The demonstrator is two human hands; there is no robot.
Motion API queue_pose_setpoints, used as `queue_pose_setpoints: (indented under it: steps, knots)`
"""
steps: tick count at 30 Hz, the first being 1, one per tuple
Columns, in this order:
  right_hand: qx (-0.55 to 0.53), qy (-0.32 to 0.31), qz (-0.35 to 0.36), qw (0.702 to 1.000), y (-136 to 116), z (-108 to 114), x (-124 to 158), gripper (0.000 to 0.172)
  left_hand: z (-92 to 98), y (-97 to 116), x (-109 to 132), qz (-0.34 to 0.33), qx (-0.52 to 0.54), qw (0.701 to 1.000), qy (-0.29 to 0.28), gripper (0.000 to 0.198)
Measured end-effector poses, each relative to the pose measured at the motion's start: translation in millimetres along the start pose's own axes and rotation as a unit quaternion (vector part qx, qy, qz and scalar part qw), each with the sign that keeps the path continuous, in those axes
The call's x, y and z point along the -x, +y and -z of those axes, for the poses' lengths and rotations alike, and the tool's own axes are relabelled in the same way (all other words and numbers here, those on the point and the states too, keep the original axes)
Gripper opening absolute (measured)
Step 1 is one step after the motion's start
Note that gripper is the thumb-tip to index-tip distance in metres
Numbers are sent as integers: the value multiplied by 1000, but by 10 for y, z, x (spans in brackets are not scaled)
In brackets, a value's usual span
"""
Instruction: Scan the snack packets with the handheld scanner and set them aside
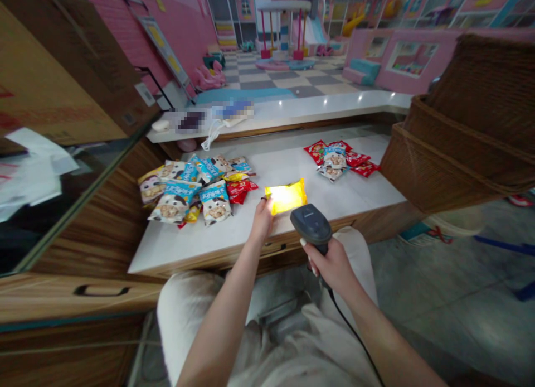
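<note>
Head view, straight to the middle: pinching a glossy yellow, oblong plastic packet (287,197) by its left end with the left hand (262,217), thumb and fingers closed in, likely to leave the broad face bare to the light. Too washed out to read. Held over the near part of the smooth white counter (282,161), between two piles; resting or lifted, impossible to tell.

Over to the right hand (330,257): wrapped around the grip of a dark grey plastic handheld scanner (311,222), fingers curled snugly, aimed at the packet from nearer and to the right, presumably for a straight shot at that face. Trailing a thin black cable (353,332) toward the near side. Squeezing, or just holding? Cannot tell.

On the left: heaped blue-and-white, cow-printed plastic packets (173,200), mixed with red and yellow ones (239,193), perhaps put there for easy left-hand reach. Far right, well apart: a smaller cluster of shiny red plastic packets (364,169), seemingly spaced off to stay separate.
</note>
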State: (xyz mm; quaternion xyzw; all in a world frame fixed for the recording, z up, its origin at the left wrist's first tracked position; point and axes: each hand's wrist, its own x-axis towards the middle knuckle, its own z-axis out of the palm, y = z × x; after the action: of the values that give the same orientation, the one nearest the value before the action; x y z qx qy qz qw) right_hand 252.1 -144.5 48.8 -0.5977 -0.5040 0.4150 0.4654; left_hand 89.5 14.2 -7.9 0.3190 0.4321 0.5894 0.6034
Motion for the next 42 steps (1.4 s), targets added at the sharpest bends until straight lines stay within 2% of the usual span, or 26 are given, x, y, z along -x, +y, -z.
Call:
queue_pose_setpoints:
  steps: [4, 11, 15, 18, 20, 22, 24, 25, 27, 29, 31, 33, 36, 37, 39, 42]
  knots:
    - [12, -9, 5, 1000, 11, 15, 0, 34, -7, 18, 5, 15, -5, 1000, 5, 34]
    - [6, 0, -3, 1000, -26, 38, 33, 36, -35, 22, 15, 11, 2, 1000, 5, 40]
    - [1, 5, -6, 1000, -54, 60, 57, 38, -69, 97, 54, 8, 6, 1000, 23, 38]
    - [-3, 1, -6, 1000, -46, 83, 57, 38, 15, 270, 97, -60, -8, 998, 35, 43]
    - [-4, -1, -8, 1000, -14, 95, 50, 39, 155, 476, 112, -149, -58, 986, 56, 49]
    - [-6, -12, -11, 1000, 37, 93, 45, 40, 352, 744, 103, -267, -152, 947, 94, 54]
    - [-14, -32, -10, 999, 91, 72, 48, 41, 575, 1026, 63, -368, -276, 878, 132, 59]
    - [-19, -24, -2, 1000, 116, 56, 53, 42, 686, 1151, 33, -391, -346, 841, 140, 60]
    - [-25, -12, 8, 1000, 151, 24, 64, 43, 888, 1335, -42, -378, -487, 777, 127, 64]
    - [-26, -5, 11, 1000, 167, 8, 69, 43, 1050, 1417, -122, -317, -603, 725, 96, 72]
    - [-25, 4, 11, 1000, 165, 18, 63, 43, 1163, 1422, -190, -259, -671, 691, 71, 80]
    - [-21, -4, 5, 1000, 146, 48, 50, 43, 1220, 1399, -240, -241, -691, 678, 70, 83]
    - [-12, -31, -11, 999, 94, 97, 36, 41, 1165, 1358, -277, -296, -660, 685, 83, 78]
    - [-11, -13, -12, 1000, 74, 109, 36, 39, 1103, 1337, -284, -327, -639, 691, 81, 76]
    - [-13, 2, -18, 1000, 37, 130, 41, 37, 905, 1260, -295, -386, -598, 700, 57, 69]
    - [-24, 11, -25, 999, 19, 183, 53, 34, 450, 1018, -324, -427, -558, 711, -14, 65]
